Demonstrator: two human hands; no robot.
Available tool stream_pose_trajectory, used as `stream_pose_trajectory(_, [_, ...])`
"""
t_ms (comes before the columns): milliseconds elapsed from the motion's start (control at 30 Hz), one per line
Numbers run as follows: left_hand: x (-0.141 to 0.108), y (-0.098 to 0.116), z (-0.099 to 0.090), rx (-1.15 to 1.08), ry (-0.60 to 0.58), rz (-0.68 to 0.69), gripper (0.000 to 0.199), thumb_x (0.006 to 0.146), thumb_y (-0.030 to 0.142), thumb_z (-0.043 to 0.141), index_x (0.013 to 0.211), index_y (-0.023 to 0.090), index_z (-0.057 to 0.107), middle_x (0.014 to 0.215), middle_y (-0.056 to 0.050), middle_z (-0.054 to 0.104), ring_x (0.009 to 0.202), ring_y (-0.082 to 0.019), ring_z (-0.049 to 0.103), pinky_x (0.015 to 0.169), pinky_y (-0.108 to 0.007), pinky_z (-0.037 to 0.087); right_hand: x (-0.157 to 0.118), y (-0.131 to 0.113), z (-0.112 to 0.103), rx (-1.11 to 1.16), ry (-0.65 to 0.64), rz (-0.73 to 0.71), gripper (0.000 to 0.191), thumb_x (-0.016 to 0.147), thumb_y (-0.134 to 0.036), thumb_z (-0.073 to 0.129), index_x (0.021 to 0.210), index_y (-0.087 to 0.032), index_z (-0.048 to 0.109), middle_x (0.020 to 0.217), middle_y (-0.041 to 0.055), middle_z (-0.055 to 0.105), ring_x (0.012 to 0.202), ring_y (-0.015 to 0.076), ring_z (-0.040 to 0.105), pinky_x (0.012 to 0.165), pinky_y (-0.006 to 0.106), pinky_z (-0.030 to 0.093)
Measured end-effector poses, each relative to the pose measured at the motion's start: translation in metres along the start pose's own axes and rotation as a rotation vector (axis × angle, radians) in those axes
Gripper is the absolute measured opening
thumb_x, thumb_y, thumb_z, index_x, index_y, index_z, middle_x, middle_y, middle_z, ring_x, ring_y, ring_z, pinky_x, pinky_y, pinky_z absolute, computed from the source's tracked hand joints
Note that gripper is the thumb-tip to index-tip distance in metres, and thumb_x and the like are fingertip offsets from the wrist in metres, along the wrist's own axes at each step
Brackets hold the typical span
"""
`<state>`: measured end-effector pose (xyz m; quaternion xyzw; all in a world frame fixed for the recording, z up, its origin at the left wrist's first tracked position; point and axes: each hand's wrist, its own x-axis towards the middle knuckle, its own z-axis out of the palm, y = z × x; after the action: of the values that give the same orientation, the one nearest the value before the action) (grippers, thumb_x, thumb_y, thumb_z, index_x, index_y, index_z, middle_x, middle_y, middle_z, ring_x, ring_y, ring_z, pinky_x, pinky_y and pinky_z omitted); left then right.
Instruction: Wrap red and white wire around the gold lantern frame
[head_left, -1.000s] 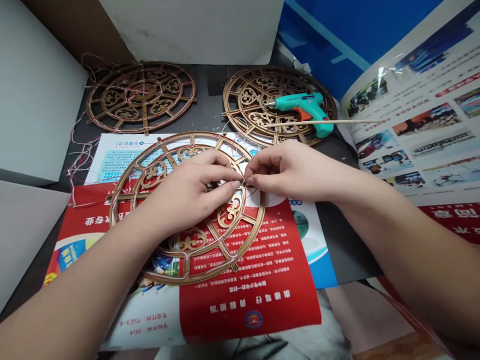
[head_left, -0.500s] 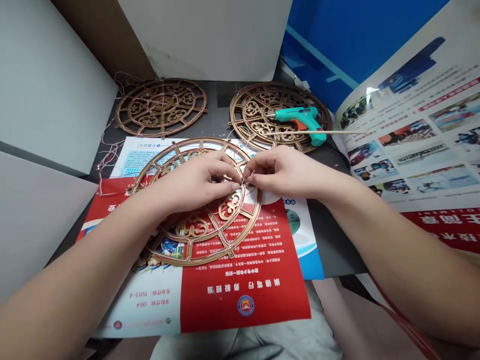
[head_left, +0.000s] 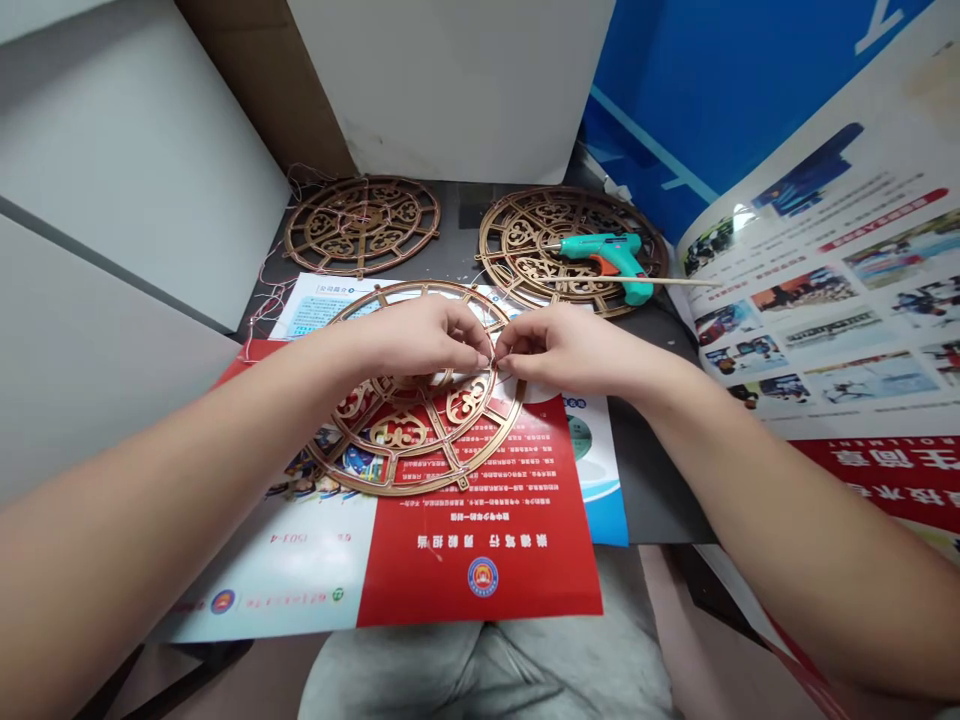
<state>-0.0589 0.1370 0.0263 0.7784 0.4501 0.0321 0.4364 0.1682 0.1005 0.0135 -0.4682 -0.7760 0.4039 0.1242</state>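
My left hand (head_left: 431, 335) and right hand (head_left: 566, 348) pinch thin wire (head_left: 493, 362) between bent fingertips, almost meeting. The wire lies at the right-hand side of a round, gold-brown openwork frame (head_left: 401, 432) with curling scrolls, which rests beneath my left hand on glossy red-and-white printed sheets (head_left: 480, 530) over the dark, matt counter (head_left: 660, 480).

Person's L hand (head_left: 431, 335) and R hand (head_left: 566, 348) pinch thin wires (head_left: 493, 362) at a round gold-brown frame w/ curly bits (head_left: 466, 400). Teal glue gun w/ orange trigger (head_left: 604, 262) lies on another round frame (head_left: 517, 235) behind.
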Motion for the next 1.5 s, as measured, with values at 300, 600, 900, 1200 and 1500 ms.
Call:
stream_pose_trajectory(300, [0.009, -0.002, -0.006, -0.117, -0.043, -0.026, 0.022, 0.070, 0.031, 0.078, 0.091, 0.027, 0.084, 0.077, -0.005, 0.071, 0.059, -0.017, 0.055, 0.052, -0.030, 0.036, 0.000, -0.001, 0.001, -0.088, 0.023, -0.033, 0.010, 0.091, -0.025, 0.063, 0.091, -0.018, 0.071, 0.087, 0.0026, 0.075, 0.075, 0.0155, 0.068, 0.063, 0.029, 0.042])
stream_pose_trajectory(600, [0.002, 0.009, 0.004, -0.159, 0.039, -0.088, 0.028, 0.077, 0.048, 0.082, 0.084, 0.022, 0.078, 0.068, -0.002, 0.058, 0.053, -0.013, 0.045, 0.049, -0.029, 0.030, 0.000, 0.003, 0.001, -0.150, 0.026, -0.080, 0.015, 0.096, -0.032, 0.061, 0.092, -0.019, 0.068, 0.086, 0.0020, 0.074, 0.073, 0.0147, 0.063, 0.061, 0.029, 0.039])
stream_pose_trajectory(900, [-0.008, -0.002, 0.018, -0.151, 0.184, -0.001, 0.026, 0.088, 0.045, 0.073, 0.086, 0.018, 0.074, 0.076, 0.000, 0.064, 0.060, -0.011, 0.048, 0.054, -0.026, 0.034, 0.003, 0.003, -0.001, -0.094, -0.008, -0.020, 0.013, 0.086, -0.019, 0.065, 0.096, -0.020, 0.073, 0.085, 0.0015, 0.076, 0.072, 0.0146, 0.065, 0.061, 0.028, 0.040])
stream_pose_trajectory(1200, [-0.005, -0.014, 0.029, -0.126, 0.287, 0.186, 0.027, 0.093, 0.043, 0.070, 0.081, 0.019, 0.072, 0.090, -0.003, 0.069, 0.087, -0.018, 0.062, 0.080, -0.032, 0.045, 0.002, 0.000, 0.001, -0.064, -0.015, -0.004, 0.012, 0.088, -0.022, 0.065, 0.096, -0.020, 0.074, 0.081, 0.0016, 0.076, 0.070, 0.0153, 0.066, 0.060, 0.028, 0.040])
stream_pose_trajectory(1500, [-0.007, -0.017, 0.029, -0.036, 0.320, 0.265, 0.032, 0.097, 0.046, 0.068, 0.082, 0.018, 0.071, 0.092, -0.003, 0.066, 0.090, -0.019, 0.061, 0.083, -0.033, 0.045, 0.003, 0.003, 0.002, -0.033, -0.004, -0.030, 0.010, 0.090, -0.025, 0.067, 0.095, -0.021, 0.074, 0.078, 0.0002, 0.075, 0.068, 0.0142, 0.065, 0.060, 0.028, 0.041])
